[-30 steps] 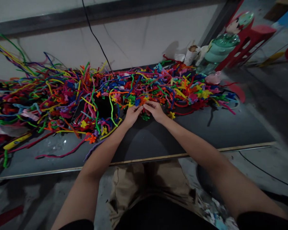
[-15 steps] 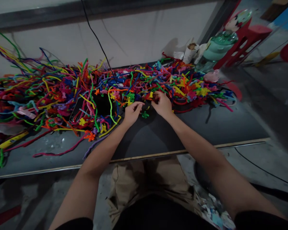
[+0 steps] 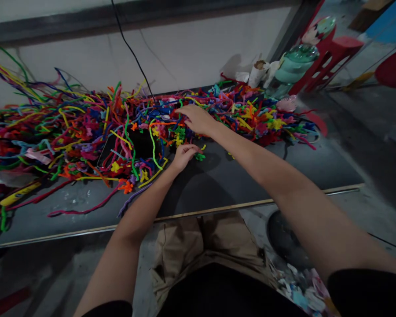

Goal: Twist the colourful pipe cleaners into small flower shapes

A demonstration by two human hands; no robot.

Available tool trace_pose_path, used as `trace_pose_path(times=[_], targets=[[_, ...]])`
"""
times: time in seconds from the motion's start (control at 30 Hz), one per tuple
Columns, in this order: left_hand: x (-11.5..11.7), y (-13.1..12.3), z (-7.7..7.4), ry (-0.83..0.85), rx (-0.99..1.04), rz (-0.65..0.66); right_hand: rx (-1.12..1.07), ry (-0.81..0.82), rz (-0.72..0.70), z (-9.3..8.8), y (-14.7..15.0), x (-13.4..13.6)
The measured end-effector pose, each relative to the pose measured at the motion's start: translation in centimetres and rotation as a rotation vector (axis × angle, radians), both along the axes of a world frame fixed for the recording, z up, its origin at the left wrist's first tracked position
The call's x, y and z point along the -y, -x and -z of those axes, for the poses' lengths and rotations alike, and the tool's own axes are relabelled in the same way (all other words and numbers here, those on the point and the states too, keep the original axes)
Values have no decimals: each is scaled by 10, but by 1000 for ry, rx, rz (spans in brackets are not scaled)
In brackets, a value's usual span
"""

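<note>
My left hand (image 3: 184, 157) is low over the dark tabletop, thumb and fingertips pinched together. What the pinch holds, if anything, is too small to make out. Right by those fingertips is a small twisted green pipe-cleaner piece (image 3: 200, 156); I cannot tell whether they touch. My right hand (image 3: 198, 119) reaches across to the left over the pile of coloured pipe cleaners (image 3: 82, 132), fingers stretched out and somewhat apart. Near its fingertips lies a shiny blue item (image 3: 161, 114). Below it are green and yellow pipe-cleaner shapes (image 3: 178, 135).
A black phone-like slab (image 3: 141, 143) lies partly under the pile. White paper cups (image 3: 259, 72), a green plastic bottle (image 3: 292, 70) and a pink claw hair clip (image 3: 286, 104) stand or lie at the right. A black cable (image 3: 132, 50) hangs behind. Red stools (image 3: 339, 57) are beyond.
My right hand has moved left and farther back over the pile, away from the yellow piece it was near. My left hand has shifted slightly down and right, its fingers closer together.
</note>
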State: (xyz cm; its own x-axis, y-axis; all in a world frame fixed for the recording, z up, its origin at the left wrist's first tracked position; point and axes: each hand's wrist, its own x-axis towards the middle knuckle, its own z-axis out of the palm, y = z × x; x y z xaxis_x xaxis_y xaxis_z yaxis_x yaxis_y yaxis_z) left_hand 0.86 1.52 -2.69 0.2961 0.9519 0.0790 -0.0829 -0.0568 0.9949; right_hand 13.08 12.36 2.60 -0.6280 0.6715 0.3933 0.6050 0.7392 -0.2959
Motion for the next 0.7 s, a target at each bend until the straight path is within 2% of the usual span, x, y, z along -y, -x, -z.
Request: trace_pose_path(times=[0.1, 0.2, 0.3, 0.4, 0.53, 0.63, 0.7], targets=[[1, 1, 2, -36, -48, 15, 155, -103, -94, 3, 8, -13], [1, 0, 3, -66, -34, 20, 291, -132, -91, 5, -2, -30], [1, 0, 3, -59, -15, 22, 195, -89, -24, -2, -27, -46], [1, 0, 1, -42, -33, 16, 22, 33, 71, -23, -54, -53], [1, 0, -2, -49, -66, 8, -189, 268, 204, -58, -76, -41], [1, 0, -2, -66, -29, 0, -424, 506, 212, -77, -83, -30], [0, 0, -2, -71, -7, -4, -577, 641, 184, -83, -85, -25]])
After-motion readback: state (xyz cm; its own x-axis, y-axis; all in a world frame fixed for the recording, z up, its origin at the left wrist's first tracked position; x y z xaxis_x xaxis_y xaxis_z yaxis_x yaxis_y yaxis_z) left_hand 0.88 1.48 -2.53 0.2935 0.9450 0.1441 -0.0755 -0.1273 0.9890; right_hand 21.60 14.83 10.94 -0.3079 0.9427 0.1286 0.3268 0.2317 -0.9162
